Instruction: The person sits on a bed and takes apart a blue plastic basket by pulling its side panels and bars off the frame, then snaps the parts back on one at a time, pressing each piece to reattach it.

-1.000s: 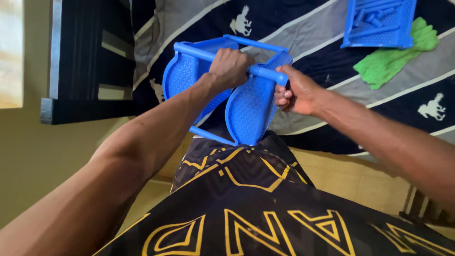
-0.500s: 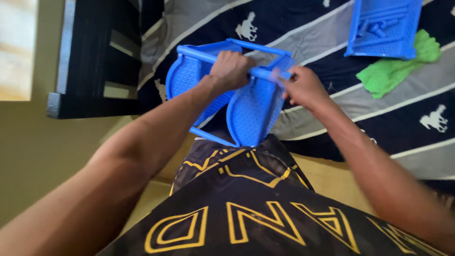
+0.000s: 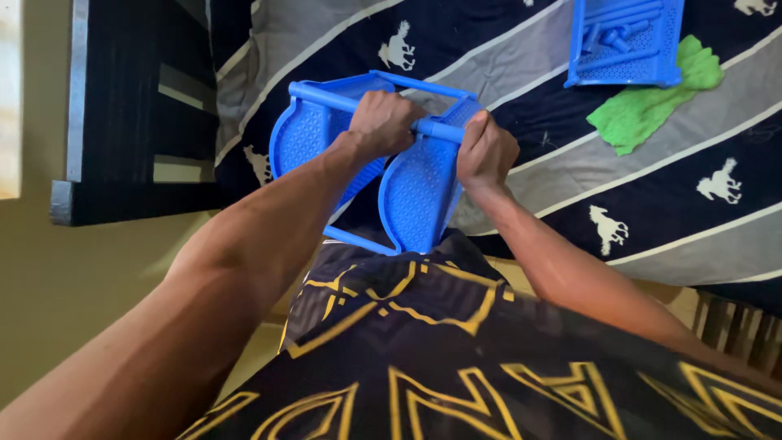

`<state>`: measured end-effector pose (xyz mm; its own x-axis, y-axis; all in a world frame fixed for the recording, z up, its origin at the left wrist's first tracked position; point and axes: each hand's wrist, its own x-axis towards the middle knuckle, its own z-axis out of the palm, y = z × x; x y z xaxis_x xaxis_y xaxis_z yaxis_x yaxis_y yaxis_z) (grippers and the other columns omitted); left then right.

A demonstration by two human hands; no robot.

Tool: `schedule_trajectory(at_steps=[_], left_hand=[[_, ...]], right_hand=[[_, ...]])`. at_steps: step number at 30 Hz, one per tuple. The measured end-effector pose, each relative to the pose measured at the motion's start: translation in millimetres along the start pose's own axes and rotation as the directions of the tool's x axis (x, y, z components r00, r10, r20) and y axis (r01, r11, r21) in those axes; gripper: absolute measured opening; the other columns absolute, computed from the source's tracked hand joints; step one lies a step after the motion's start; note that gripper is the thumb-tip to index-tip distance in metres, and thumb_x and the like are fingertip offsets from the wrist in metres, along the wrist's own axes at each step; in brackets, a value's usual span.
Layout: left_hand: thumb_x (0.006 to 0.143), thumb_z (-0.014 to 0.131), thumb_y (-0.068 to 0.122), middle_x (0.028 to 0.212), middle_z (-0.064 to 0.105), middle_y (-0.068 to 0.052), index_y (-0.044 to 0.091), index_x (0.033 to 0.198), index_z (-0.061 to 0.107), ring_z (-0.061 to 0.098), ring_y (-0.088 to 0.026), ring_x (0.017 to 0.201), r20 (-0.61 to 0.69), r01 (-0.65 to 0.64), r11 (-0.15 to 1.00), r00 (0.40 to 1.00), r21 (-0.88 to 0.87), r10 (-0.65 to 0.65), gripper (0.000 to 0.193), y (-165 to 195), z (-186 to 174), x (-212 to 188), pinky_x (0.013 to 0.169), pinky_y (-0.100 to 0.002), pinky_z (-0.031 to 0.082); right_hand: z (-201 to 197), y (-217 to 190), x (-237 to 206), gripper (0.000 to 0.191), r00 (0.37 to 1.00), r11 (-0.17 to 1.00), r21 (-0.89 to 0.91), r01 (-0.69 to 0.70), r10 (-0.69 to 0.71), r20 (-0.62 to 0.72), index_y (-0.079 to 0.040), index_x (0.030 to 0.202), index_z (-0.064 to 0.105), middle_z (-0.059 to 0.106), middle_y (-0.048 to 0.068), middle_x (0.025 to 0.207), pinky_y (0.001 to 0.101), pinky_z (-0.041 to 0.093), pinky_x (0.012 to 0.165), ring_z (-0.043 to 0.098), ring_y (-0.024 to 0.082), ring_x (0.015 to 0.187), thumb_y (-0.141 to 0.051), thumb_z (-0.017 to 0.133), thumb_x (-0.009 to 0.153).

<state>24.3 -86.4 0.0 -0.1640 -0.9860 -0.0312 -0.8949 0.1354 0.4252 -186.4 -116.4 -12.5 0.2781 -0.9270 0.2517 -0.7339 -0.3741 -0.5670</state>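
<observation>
Both hands clench one tube of a blue plastic rack held over the near edge of a striped bed.

At the left a dark wooden headboard (image 3: pixel 130 114) closes that side, with bare tan wall beneath it; the bed with its navy and grey striped, horse-printed cover (image 3: pixel 652 204) lies open and flat to the right of the rack. The blue perforated plastic rack (image 3: pixel 415 195) shows two curved shelf panels joined by round tubes, tilted on edge above the person's lap. The left hand (image 3: pixel 383 122) wraps the top tube, fist closed, arm stretched forward. The right hand (image 3: pixel 486 151) grips the same tube just beside it, knuckles up. Far right lie one more blue perforated plastic shelf panel (image 3: pixel 623 41) holding loose tubes, and one crumpled green cloth (image 3: pixel 652 110) touching it.
</observation>
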Motion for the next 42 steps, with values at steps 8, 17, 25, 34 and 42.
schedule_trajectory(at_steps=[8, 17, 25, 34, 42], left_hand=[[0.075, 0.073, 0.021, 0.083, 0.074, -0.014, 0.021, 0.095, 0.08, 0.07, -0.037, 0.082, 0.023, 0.002, 0.998, 1.0, 0.065, -0.004, 0.021, -4, -4, 13, 0.072, -0.052, 0.054], [0.074, 0.072, 0.017, 0.085, 0.074, -0.012, 0.023, 0.097, 0.08, 0.071, -0.035, 0.082, 0.007, 0.017, 0.998, 1.0, 0.064, -0.018, 0.025, 6, -3, 12, 0.072, -0.05, 0.055], [0.079, 0.073, 0.019, 0.086, 0.075, -0.013, 0.023, 0.096, 0.08, 0.071, -0.037, 0.083, 0.023, 0.062, 0.996, 0.998, 0.057, -0.063, 0.019, 4, -5, 9, 0.074, -0.051, 0.054], [0.071, 0.074, 0.017, 0.082, 0.075, -0.011, 0.025, 0.096, 0.081, 0.071, -0.034, 0.082, 0.03, 0.08, 0.996, 0.996, 0.042, -0.081, 0.027, 9, -8, 10, 0.073, -0.049, 0.055], [0.075, 0.073, 0.017, 0.083, 0.075, -0.01, 0.024, 0.096, 0.081, 0.072, -0.033, 0.081, 0.041, 0.054, 0.997, 0.998, 0.053, -0.056, 0.024, 8, -12, 9, 0.073, -0.048, 0.056]], right_hand=[[-21, 5, 25, 0.037, 0.959, 0.952, 0.128, 0.276, -0.282, 0.028, -0.007, 0.097, 0.058, 0.064, 0.015, 0.078, 0.0518, 0.048, 0.067, 0.063, 0.04, 0.074, -0.037, 0.044, 0.113], [1, 12, 32, 0.038, 0.809, 0.764, 0.319, -0.561, 0.425, 0.406, 0.002, 0.103, 0.059, 0.063, 0.013, 0.073, 0.0487, 0.044, 0.056, 0.064, 0.043, 0.064, -0.034, 0.05, 0.111], [-37, -8, 20, 0.017, 0.927, 0.907, 0.204, 0.369, -0.373, -0.019, -0.002, 0.111, 0.052, 0.066, 0.018, 0.085, 0.0481, 0.051, 0.065, 0.069, 0.042, 0.078, -0.018, 0.059, 0.107], [-59, -13, 34, 0.034, 0.761, 0.81, 0.336, -0.481, 0.195, 0.619, -0.003, 0.088, 0.062, 0.061, 0.006, 0.064, 0.0362, 0.044, 0.052, 0.057, 0.019, 0.055, -0.034, 0.066, 0.101], [-64, -7, 22, 0.025, 0.891, 0.856, 0.459, 0.238, -0.381, 0.247, 0.0, 0.105, 0.058, 0.064, 0.015, 0.093, 0.0391, 0.05, 0.074, 0.066, 0.027, 0.084, -0.022, 0.07, 0.103]])
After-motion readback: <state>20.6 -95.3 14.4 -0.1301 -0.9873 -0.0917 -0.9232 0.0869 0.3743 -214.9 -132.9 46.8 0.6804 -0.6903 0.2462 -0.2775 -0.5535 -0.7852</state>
